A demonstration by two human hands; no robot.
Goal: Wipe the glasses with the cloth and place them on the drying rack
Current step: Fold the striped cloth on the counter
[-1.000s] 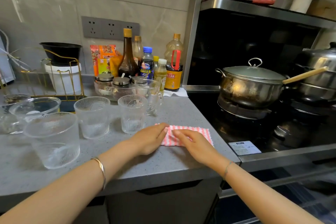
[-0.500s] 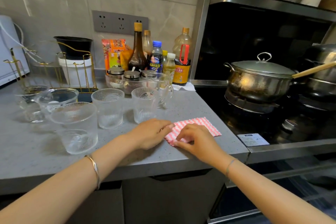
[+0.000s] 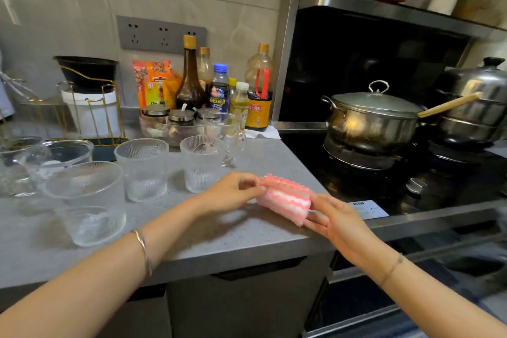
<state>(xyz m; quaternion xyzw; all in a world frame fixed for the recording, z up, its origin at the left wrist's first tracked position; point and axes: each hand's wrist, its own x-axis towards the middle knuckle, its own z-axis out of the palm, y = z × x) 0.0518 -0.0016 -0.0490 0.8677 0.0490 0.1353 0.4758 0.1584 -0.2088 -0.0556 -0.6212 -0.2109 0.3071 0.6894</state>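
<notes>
Cloth (image 3: 285, 200): being lifted clear of the grey counter (image 3: 219, 239), where it was lying flat under both hands a moment ago; pink-and-white striped and folded, it is now hanging between the two hands above the counter's front edge
Left hand (image 3: 233, 192): pinching the cloth's upper left edge between thumb and fingertips; a bangle is showing on the wrist
Right hand (image 3: 337, 222): holding the cloth's right end, thumb on top and fingers underneath
Glasses: standing upright and untouched on the counter, left of the hands; two ribbed tumblers (image 3: 142, 170) are sitting side by side, a wider glass (image 3: 85, 200) nearest the camera, a handled mug (image 3: 227, 137) just behind the right tumbler
Drying rack (image 3: 90, 112): gold wire, standing at the back left by the wall, behind the glasses
Stove: lidded pot (image 3: 370, 118) sitting on a burner, well right of the cloth
</notes>
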